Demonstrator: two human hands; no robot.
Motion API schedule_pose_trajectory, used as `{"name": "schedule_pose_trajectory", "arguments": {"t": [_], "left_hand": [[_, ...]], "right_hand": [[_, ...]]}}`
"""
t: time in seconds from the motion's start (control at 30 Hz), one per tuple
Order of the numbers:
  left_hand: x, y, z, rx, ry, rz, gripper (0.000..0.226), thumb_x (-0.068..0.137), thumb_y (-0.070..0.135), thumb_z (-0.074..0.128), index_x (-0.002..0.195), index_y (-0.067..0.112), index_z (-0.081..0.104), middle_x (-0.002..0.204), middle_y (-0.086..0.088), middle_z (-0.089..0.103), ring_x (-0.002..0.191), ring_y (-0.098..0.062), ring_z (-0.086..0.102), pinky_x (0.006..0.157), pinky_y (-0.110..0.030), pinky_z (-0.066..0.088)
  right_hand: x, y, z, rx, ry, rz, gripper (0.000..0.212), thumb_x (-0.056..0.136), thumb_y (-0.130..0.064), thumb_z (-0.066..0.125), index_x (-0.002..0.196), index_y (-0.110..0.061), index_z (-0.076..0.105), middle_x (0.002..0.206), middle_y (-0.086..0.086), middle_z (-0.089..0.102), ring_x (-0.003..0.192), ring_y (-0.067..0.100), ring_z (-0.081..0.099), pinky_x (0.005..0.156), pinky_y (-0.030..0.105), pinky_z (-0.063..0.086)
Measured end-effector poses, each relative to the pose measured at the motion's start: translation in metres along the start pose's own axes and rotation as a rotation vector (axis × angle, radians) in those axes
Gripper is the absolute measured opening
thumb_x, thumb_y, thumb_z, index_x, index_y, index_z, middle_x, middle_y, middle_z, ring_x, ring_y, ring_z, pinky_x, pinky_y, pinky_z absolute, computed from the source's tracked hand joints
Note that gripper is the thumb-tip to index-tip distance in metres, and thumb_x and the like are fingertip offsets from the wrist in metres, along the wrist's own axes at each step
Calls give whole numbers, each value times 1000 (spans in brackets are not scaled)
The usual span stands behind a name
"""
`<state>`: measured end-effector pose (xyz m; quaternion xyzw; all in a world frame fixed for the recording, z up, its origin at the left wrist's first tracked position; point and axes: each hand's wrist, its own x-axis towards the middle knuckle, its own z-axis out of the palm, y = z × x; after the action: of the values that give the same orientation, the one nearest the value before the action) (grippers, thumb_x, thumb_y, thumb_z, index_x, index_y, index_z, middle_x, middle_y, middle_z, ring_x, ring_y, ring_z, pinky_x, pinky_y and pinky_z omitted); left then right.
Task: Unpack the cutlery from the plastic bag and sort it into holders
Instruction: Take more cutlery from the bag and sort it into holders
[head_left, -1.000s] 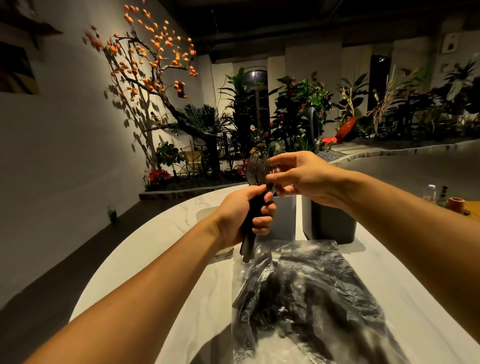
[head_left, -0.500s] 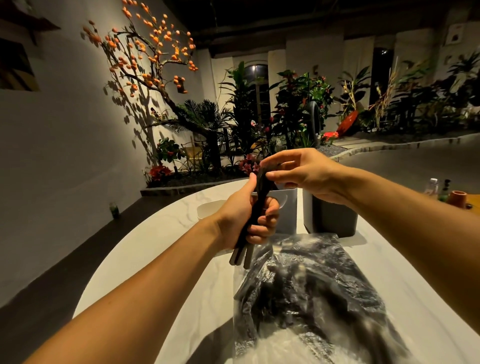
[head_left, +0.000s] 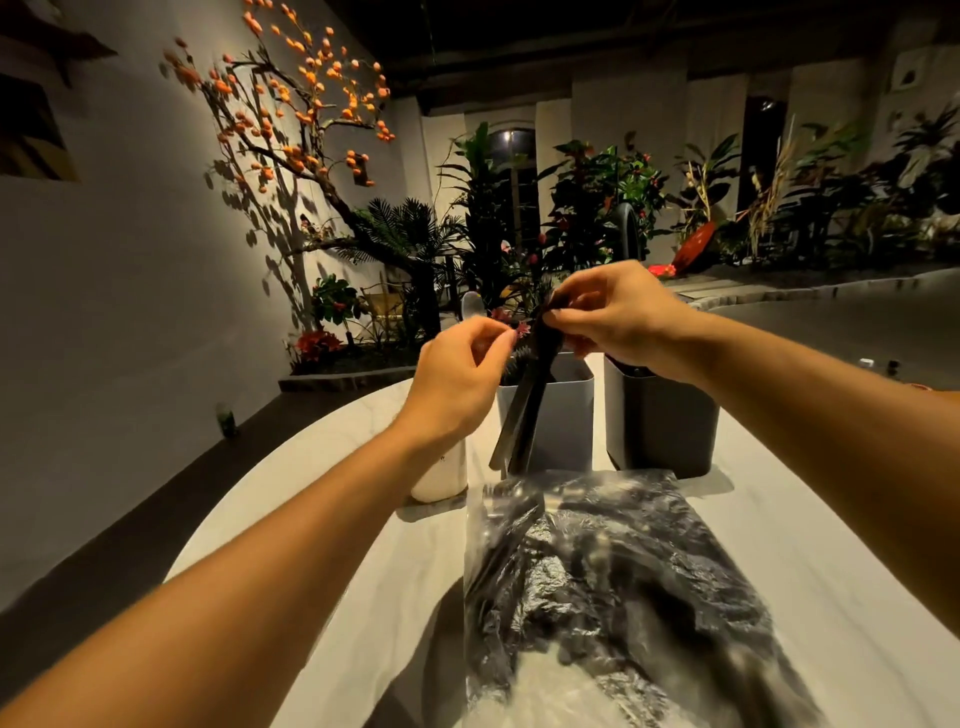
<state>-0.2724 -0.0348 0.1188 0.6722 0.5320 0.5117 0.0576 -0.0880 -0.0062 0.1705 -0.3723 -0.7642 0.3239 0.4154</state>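
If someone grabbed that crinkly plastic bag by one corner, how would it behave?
The plastic bag would probably flop and sag, since its film lies wrinkled and slack on the table. The dark cutlery inside would likely slide toward the low end. The glossy film may be slippery.

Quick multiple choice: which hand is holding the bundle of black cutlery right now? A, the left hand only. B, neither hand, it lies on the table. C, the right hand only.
C: the right hand pinches the top of the black cutlery, while the left hand sits beside it, apparently not gripping it.
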Motion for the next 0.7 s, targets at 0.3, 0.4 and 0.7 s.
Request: {"name": "schedule_pose_trajectory", "arguments": {"t": [0.3, 0.4, 0.7], "left_hand": [[52, 28, 6, 51, -10, 105, 19, 95, 20, 68, 112, 16, 75, 91, 5, 73, 82, -5, 66, 76, -11, 51], [64, 26, 16, 38, -1, 93, 18, 94, 19, 69, 111, 16, 76, 88, 8, 71, 77, 5, 63, 71, 0, 45], [91, -15, 53, 203, -199, -5, 19, 96, 17, 66, 111, 16, 77, 100, -1, 76, 94, -13, 67, 87, -24, 52]], "right_hand": [[28, -22, -12, -96, 199, -282, 12, 90, -9, 68, 98, -19, 71, 90, -5, 72, 79, 6, 71, 71, 17, 57], [41, -13, -17, -144, 217, -283, 14, 90, -10, 69, 100, -19, 72, 94, -3, 72, 84, 7, 71, 74, 18, 58], [82, 34, -16, -416, 125, -160, 15, 90, -16, 71, 104, -19, 75, 97, -3, 73, 89, 8, 68, 76, 19, 56]]}}
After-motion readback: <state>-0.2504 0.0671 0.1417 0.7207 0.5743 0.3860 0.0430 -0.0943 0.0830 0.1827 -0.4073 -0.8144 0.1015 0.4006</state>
